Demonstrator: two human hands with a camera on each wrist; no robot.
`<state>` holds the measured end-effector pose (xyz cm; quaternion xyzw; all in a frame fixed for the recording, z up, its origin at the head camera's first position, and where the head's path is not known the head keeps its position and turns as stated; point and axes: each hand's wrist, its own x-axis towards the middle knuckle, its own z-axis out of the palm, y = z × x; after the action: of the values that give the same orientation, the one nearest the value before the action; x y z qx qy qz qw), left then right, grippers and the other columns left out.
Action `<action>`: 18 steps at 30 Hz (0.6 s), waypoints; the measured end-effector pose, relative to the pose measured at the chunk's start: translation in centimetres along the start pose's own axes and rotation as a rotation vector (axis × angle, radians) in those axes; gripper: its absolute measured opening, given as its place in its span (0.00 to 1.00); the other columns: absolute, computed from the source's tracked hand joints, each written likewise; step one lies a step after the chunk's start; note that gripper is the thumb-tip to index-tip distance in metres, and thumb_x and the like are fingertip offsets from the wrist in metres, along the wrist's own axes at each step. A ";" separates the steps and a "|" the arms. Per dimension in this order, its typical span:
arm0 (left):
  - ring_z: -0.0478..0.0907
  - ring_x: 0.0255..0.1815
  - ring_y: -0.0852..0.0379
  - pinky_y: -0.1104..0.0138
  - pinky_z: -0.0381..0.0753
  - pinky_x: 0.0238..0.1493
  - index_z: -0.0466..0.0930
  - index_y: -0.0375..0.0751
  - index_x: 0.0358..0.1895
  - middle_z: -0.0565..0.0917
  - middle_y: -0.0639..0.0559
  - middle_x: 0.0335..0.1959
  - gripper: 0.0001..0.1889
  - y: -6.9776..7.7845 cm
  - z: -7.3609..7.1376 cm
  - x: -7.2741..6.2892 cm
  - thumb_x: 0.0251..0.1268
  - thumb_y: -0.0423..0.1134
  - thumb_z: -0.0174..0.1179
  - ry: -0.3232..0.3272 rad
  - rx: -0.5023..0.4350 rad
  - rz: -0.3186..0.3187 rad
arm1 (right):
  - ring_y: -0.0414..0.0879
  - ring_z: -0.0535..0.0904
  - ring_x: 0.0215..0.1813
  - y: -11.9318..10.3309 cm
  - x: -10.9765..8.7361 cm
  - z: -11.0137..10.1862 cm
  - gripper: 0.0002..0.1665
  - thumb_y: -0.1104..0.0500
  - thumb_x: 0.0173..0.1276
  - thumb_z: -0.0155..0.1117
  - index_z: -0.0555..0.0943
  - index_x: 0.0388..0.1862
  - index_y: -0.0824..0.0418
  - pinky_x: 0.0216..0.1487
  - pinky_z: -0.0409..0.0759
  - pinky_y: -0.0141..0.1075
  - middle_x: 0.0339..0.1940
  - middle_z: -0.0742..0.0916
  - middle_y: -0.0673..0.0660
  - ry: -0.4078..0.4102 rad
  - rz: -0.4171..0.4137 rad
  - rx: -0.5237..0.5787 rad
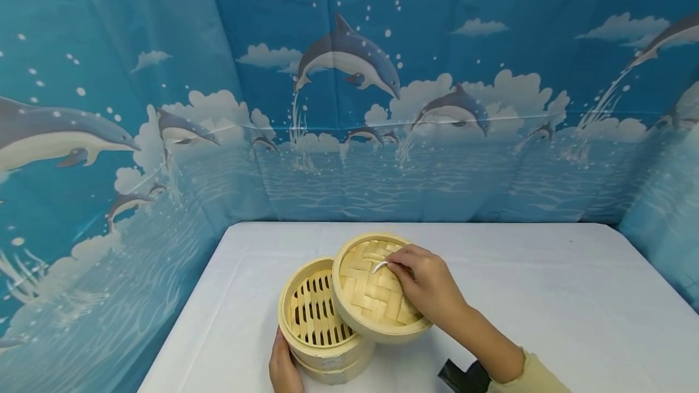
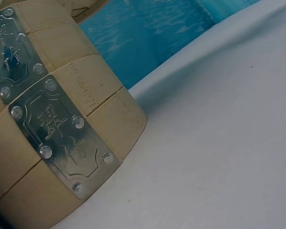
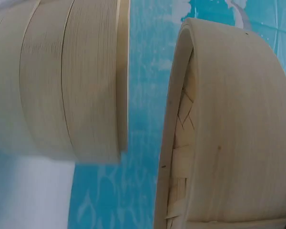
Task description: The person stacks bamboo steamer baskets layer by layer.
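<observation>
A round bamboo steamer (image 1: 327, 353) stands on the table, its slatted inner floor (image 1: 314, 311) partly uncovered. My right hand (image 1: 431, 281) pinches the white loop handle (image 1: 380, 267) on the woven lid (image 1: 371, 296). The lid is tilted and held over the steamer's right side. In the right wrist view a gap separates the lid (image 3: 243, 124) from the stacked steamer tiers (image 3: 71, 86). My left hand (image 1: 285, 366) rests against the steamer's lower left side, fingers along its wall. Riveted metal plates (image 2: 59, 136) join the tiers in the left wrist view.
A white-covered table (image 1: 535, 296) spreads out on both sides of the steamer. Behind and to the left hangs a blue curtain (image 1: 349, 181) printed with dolphins. A black strap-like piece (image 1: 464, 376) shows beside my right wrist at the lower edge.
</observation>
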<state>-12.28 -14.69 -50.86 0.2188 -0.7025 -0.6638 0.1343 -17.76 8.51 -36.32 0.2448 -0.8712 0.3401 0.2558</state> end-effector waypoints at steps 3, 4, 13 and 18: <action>0.47 0.70 0.41 0.49 0.47 0.69 0.50 0.28 0.69 0.52 0.35 0.70 0.34 0.0 -0.1 0.0 0.74 0.55 0.24 0.005 -0.008 0.012 | 0.40 0.80 0.38 -1.0 0.2 1.3 0.07 0.70 0.55 0.68 0.84 0.30 0.60 0.39 0.81 0.30 0.32 0.83 0.48 -0.038 -0.017 0.021; 0.47 0.70 0.40 0.49 0.48 0.69 0.51 0.28 0.69 0.53 0.35 0.70 0.34 0.0 -0.1 0.0 0.74 0.55 0.25 0.010 -0.013 0.016 | 0.40 0.80 0.38 -1.3 0.3 1.7 0.07 0.70 0.55 0.68 0.84 0.31 0.60 0.39 0.81 0.30 0.32 0.84 0.48 -0.051 -0.025 0.029; 0.48 0.69 0.39 0.48 0.48 0.68 0.53 0.25 0.67 0.54 0.33 0.69 0.34 0.2 0.2 -0.2 0.74 0.53 0.26 0.026 -0.028 0.025 | 0.39 0.79 0.37 -2.9 0.3 4.2 0.05 0.68 0.59 0.65 0.84 0.33 0.60 0.37 0.80 0.27 0.33 0.83 0.48 -0.138 -0.066 0.097; 0.48 0.70 0.40 0.48 0.48 0.68 0.52 0.26 0.68 0.54 0.34 0.69 0.34 0.0 0.1 -0.2 0.74 0.54 0.25 0.020 -0.028 0.023 | 0.38 0.79 0.35 -3.5 0.5 5.2 0.05 0.68 0.60 0.64 0.84 0.33 0.61 0.35 0.79 0.24 0.32 0.82 0.49 -0.172 -0.057 0.116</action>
<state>-12.20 -14.49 -50.88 0.2154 -0.6944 -0.6695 0.1521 -17.47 2.44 -37.71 0.3121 -0.8615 0.3603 0.1751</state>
